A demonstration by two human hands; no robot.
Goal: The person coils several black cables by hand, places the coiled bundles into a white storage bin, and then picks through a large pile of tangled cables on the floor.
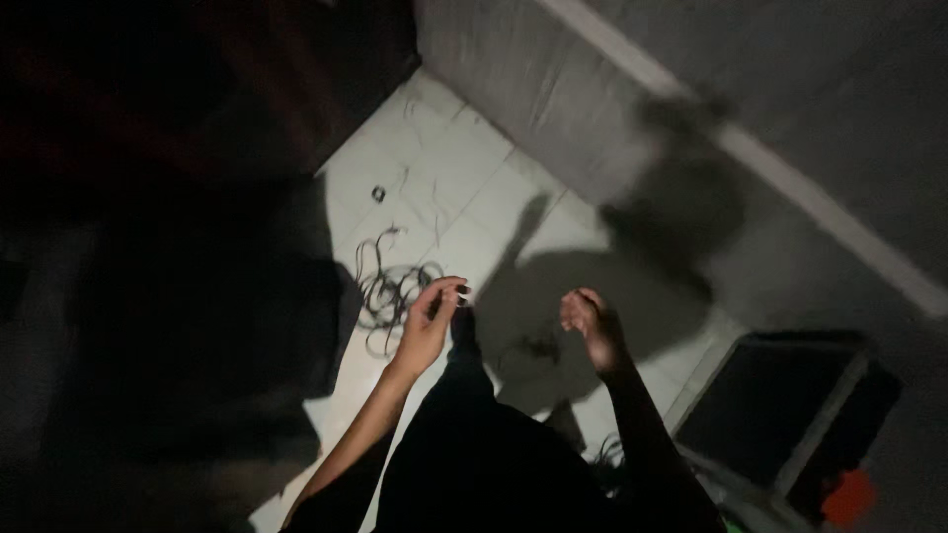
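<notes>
I looked straight down through the head camera into a dim room, and most of the view was lost in shadow. My left hand (427, 321) was raised over the pale tiled floor (464, 188), its fingertips (456, 289) drawn together in a pinch; whatever it held was too fine and too dark for me to make out, so I could not tell whether the grip closed on anything. My right hand (591, 326) hung level with it and a little apart, fingers curled loosely inward without meeting, holding nothing that I could see. Just beyond the left hand, on the floor, lay a loose tangle of thin dark cord (390, 286), its loops spilling toward the black shadow on the left. Farther up the tiles sat a small dark square object (378, 194), well apart from the cord. My dark clothing filled the bottom centre between my forearms. To the right stood a dark box-like frame with pale edges (790, 405), with a small orange-red object (847, 496) just beside its lower corner. A grey wall with a pale stripe (790, 188) ran diagonally across the upper right.
</notes>
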